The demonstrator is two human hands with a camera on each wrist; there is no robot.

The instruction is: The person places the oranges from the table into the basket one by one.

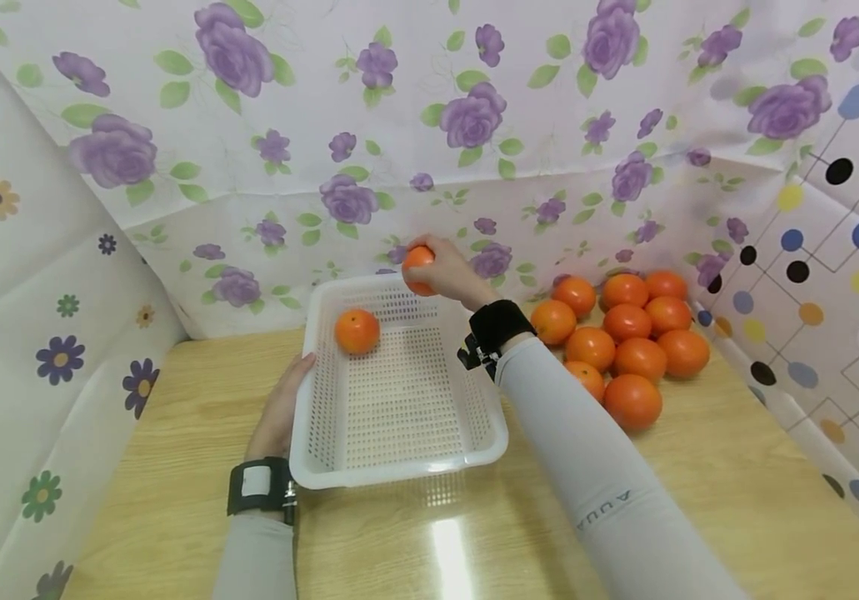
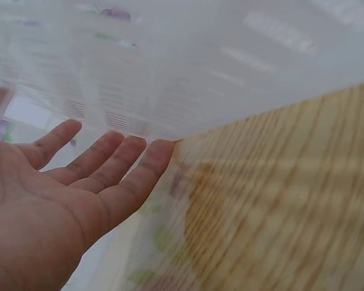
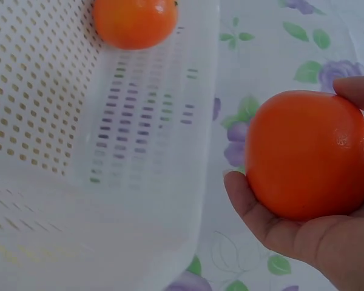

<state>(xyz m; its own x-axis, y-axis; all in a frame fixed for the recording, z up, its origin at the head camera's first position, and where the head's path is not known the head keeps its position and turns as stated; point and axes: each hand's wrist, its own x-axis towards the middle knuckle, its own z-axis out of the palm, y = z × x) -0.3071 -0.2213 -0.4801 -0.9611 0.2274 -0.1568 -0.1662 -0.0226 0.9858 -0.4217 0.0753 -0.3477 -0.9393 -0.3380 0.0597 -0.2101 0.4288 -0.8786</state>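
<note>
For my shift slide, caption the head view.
White basket holding one orange fruit: left hand at its left side, right hand gripping another fruit by the far rim.

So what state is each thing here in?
Basket: upright, mostly empty
Fruit in the basket: lying toward the far left corner
Held fruit: gripped, off the table
Other fruits: grouped on the table
Right hand: fingers curled round the held fruit
Left hand: fingers uncurled, beside the basket
Flowered cloth: creased, behind the basket
</note>
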